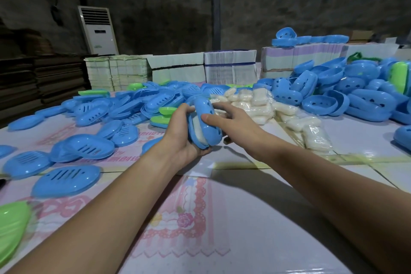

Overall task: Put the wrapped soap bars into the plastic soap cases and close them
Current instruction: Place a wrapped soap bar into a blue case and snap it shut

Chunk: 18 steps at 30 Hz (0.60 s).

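head view | blue soap case held on edge above the worktop's middle, long axis running away from the person, white wrapped soap bar showing in the gap | left hand cups it from below | right hand presses thumb on the right shell | halves not yet snapped

The table is covered by flat printed sheets, pink with a floral, lacy pattern. At its middle lies a heap of wrapped soap bars. Left of that heap, slotted blue lids lie scattered, with a green lid at the near left edge. Right of the heap, blue case bottoms pile up. Behind the heap stand bundled paper stacks.
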Tool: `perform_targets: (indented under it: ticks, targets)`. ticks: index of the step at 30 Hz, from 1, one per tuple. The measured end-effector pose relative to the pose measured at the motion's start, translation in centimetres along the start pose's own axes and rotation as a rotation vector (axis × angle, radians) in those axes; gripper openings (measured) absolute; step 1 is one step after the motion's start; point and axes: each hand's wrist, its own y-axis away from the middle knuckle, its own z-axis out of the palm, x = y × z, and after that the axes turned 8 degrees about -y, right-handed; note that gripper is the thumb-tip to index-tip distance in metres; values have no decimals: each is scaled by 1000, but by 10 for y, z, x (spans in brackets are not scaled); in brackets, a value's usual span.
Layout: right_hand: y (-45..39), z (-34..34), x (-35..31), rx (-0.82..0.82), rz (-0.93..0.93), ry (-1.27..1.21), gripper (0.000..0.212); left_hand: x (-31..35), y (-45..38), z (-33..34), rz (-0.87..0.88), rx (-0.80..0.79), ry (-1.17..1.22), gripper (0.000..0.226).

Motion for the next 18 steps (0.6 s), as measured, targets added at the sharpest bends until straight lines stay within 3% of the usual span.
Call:
perform_targets:
  ticks: [12,18]
  targets:
    - [6,7,2,3,-31,-81,45,-2,7,8,60,23,30,63]
    - [6,4,1,-4,-63,-70,47,-3,12,13,85,47,65,61]
